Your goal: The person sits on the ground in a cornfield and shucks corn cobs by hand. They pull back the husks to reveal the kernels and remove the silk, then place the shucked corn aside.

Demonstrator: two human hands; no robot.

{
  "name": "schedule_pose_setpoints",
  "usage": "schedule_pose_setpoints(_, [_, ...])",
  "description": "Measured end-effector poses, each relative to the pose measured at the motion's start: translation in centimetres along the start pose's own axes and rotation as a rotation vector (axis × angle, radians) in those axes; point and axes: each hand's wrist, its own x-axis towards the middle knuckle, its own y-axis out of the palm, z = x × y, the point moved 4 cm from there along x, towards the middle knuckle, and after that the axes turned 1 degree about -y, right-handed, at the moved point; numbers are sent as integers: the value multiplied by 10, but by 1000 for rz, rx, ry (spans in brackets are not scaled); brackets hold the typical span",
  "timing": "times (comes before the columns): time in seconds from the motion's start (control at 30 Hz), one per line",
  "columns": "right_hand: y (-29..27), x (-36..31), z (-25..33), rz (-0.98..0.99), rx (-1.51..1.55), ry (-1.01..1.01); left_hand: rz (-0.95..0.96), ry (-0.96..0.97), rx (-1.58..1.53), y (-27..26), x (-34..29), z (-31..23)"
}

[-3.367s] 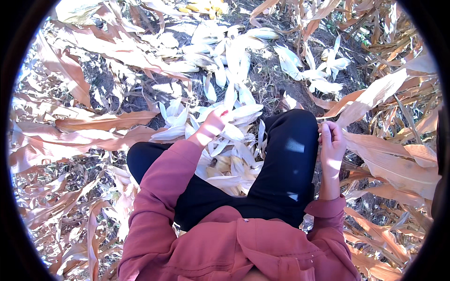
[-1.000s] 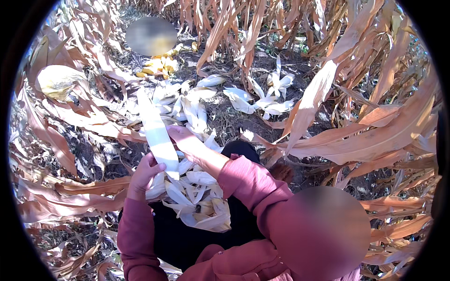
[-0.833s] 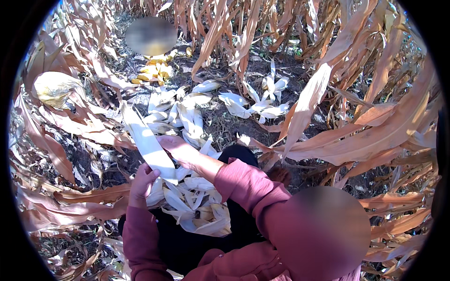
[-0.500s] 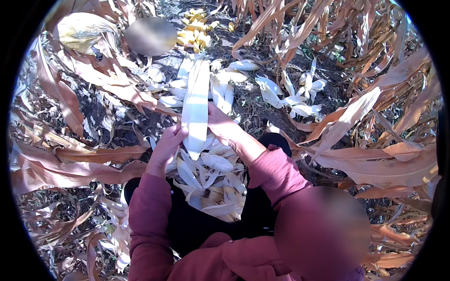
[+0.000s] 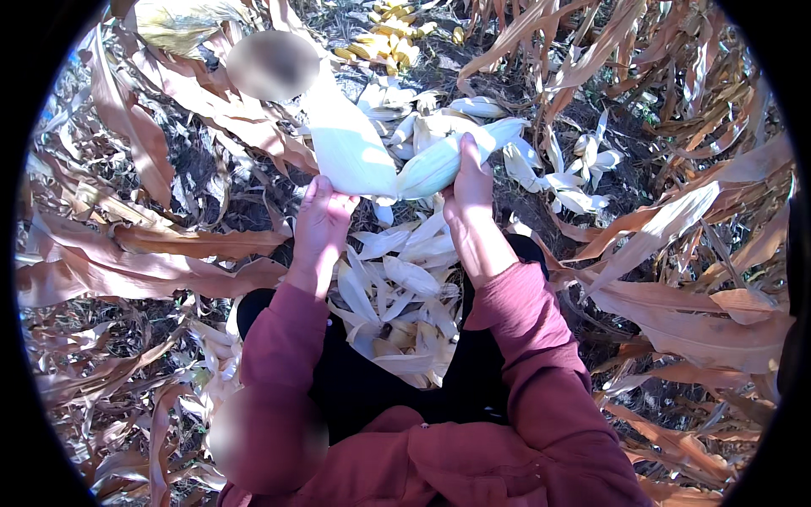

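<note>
My right hand (image 5: 470,188) is closed around an ear of corn (image 5: 431,171) still wrapped in pale husk, its tip pointing right. Against the ear's left end lies a broad whitish husk leaf (image 5: 351,148), spread out to the upper left. My left hand (image 5: 328,207) pinches the lower edge of this leaf. Leaf and ear meet at the ear's base, between my hands. Below them, a heap of loose pale husks (image 5: 397,291) lies between my legs. No kernels show on the held ear.
Bare yellow corn cobs (image 5: 384,42) lie in a pile at the far side. Husks (image 5: 579,173) are scattered to the right of my right hand. Dry brown corn stalks and leaves (image 5: 688,313) crowd in on the right, with more dry leaves (image 5: 177,245) on the left.
The broad husk leaf, upright between my hands before, now spreads to the upper left. My right hand has swung up and right with the ear, and my hands are farther apart.
</note>
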Motion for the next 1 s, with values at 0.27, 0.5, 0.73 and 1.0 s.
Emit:
schedule_pose_setpoints(0.27, [-17,8,4,-33,-75,-194,-189,-349,417,4,-19,43])
schedule_pose_setpoints(0.5, [-1,-20,29,-6,-341,-429,-37,-271,534,25,-21,78])
schedule_pose_setpoints(0.73, [6,-32,6,165,-416,-392,118,-92,440,35,-4,79])
schedule_pose_setpoints(1.0, [-3,-18,-1,45,-91,-283,-274,94,299,36,6,56])
